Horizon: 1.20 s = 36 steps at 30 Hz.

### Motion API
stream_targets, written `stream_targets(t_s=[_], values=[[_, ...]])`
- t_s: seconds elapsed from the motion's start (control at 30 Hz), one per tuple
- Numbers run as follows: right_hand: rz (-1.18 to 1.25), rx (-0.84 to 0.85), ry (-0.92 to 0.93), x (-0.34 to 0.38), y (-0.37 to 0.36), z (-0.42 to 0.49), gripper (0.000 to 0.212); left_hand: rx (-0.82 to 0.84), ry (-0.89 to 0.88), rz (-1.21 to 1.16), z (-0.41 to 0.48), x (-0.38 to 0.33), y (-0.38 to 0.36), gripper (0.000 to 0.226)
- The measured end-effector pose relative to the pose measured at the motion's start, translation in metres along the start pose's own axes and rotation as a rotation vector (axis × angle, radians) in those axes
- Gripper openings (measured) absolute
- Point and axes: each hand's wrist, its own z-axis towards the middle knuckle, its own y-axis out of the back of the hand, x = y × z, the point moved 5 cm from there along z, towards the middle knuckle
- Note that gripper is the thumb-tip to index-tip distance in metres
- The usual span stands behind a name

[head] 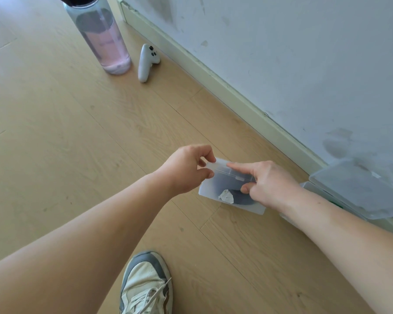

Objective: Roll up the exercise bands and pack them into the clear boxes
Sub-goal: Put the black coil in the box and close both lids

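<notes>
Light wood floor point(77, 132), scuffed white wall point(304, 53) — our left hand point(186, 168) pinches the clear box point(208, 192) corner, right hand point(268, 182) pinches its lid edge (dark band point(225, 181) inside).

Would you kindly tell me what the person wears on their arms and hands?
Nothing visible: the left hand and right hand are bare, without gloves, rings or a watch, and no sleeves show up to the picture's edge. The only clothing in view is a cream and grey trainer with pale laces.
</notes>
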Motion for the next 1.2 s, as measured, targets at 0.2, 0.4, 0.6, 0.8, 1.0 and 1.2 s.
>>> stream_targets(t_s=[0.2,0.4,0.6,0.8,1.0,1.2], values=[[-0.100,-0.076,0.051,-0.002,-0.002,-0.005,0.061,-0.042,-0.082,0.074,-0.001,-0.012,-0.020,0.029],[0.056,-0.199,0.085,-0.010,0.008,-0.002,0.033,-0.159,-0.160,-0.007,0.007,-0.010,-0.027,0.017],[0.051,-0.381,0.010,-0.036,-0.012,0.001,0.017,-0.130,-0.177,0.092,0.003,0.008,-0.046,0.028],[0.061,-0.378,-0.004,-0.036,-0.011,-0.001,0.022,-0.209,-0.214,0.139,0.001,0.002,-0.049,0.022],[-0.004,-0.430,0.066,-0.041,-0.024,-0.008,0.032,-0.327,-0.206,0.393,0.017,-0.016,-0.044,0.037],[-0.005,-0.432,0.058,-0.050,-0.022,-0.009,0.035,-0.206,-0.175,0.443,0.025,-0.046,-0.075,0.023]])
